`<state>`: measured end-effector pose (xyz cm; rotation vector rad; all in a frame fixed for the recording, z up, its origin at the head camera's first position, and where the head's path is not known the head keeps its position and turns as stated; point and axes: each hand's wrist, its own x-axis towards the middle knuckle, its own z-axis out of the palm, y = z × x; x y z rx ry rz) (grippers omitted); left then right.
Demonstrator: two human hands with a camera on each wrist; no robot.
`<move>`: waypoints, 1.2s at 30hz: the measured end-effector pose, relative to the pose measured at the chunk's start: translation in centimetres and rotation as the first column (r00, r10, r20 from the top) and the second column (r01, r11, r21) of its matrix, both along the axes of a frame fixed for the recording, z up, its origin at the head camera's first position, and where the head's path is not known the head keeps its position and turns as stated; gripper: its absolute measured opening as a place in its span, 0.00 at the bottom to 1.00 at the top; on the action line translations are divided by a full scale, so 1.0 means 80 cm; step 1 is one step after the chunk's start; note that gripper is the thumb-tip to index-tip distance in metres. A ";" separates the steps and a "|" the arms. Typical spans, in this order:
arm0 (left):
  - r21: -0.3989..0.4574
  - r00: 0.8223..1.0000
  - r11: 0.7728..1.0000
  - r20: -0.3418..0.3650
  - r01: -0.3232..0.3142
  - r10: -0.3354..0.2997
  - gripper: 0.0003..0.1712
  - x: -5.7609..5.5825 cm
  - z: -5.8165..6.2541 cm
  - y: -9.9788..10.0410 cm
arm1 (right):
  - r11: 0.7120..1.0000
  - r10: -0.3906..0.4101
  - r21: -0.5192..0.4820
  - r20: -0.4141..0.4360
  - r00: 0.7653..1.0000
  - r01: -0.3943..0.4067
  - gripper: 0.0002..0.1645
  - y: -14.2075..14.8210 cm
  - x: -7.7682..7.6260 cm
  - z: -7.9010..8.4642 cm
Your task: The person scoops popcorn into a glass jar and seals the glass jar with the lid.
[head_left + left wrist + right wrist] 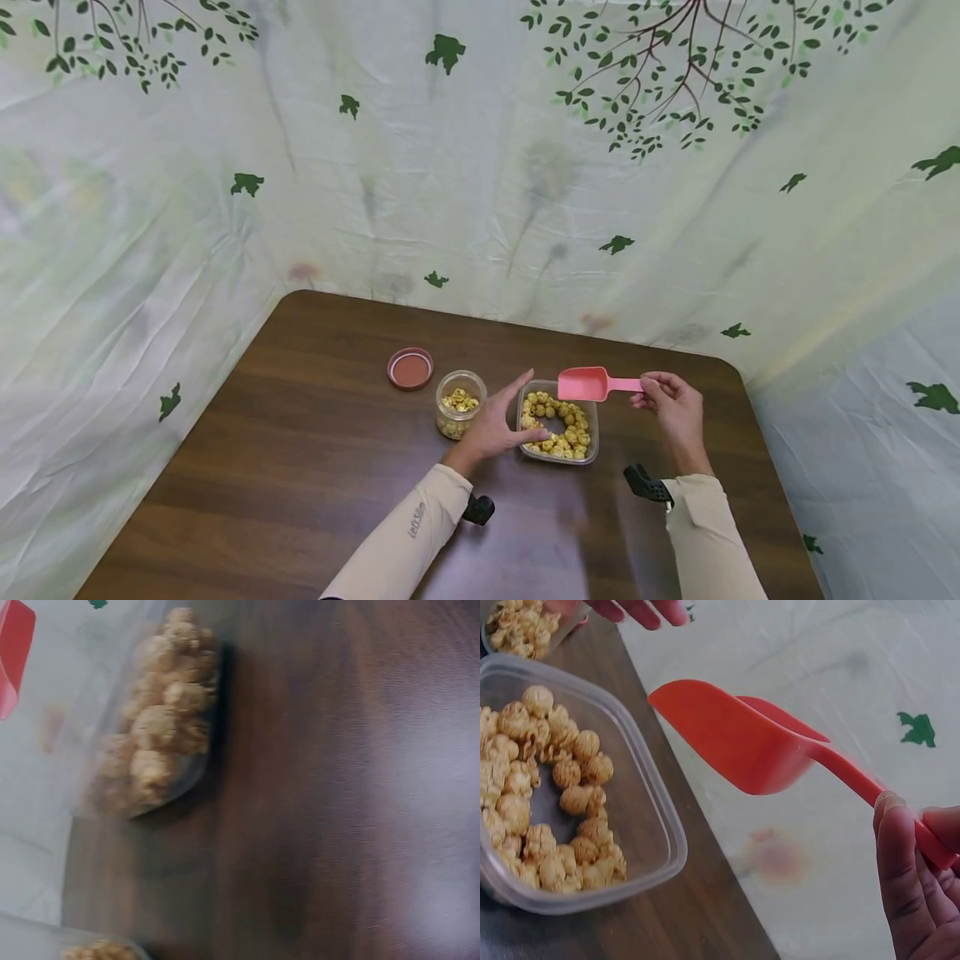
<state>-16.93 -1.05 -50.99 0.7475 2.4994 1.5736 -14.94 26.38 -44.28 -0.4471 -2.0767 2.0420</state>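
Note:
Pinched by its handle in my right hand [673, 410] is a pink scoop [583, 384]. Its bowl overlaps the far right part of a clear square container [594, 446] in the head view, and no popcorn shows in the bowl. Caramel popcorn [555, 859] lies in a ring inside that container, with bare bottom in the middle. My left hand [497, 423] is spread, thumb and fingers apart, between a round clear jar [444, 423] and the container. Its thumb overlaps the container's left side in the head view. The jar holds popcorn too and has no lid on.
A reddish-brown round lid [411, 368] lies behind and left of the jar. Everything stands on a dark brown wooden table [300, 467]. Behind its far edge hangs a pale leaf-print cloth [480, 183]. A black wrist camera [478, 509] sits by my left sleeve.

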 end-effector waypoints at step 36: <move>-0.015 0.987 0.997 0.137 -0.081 0.083 0.66 0.015 -0.084 0.009 | 0.926 0.049 0.374 0.037 0.998 -0.059 0.16 0.012 0.012 -0.020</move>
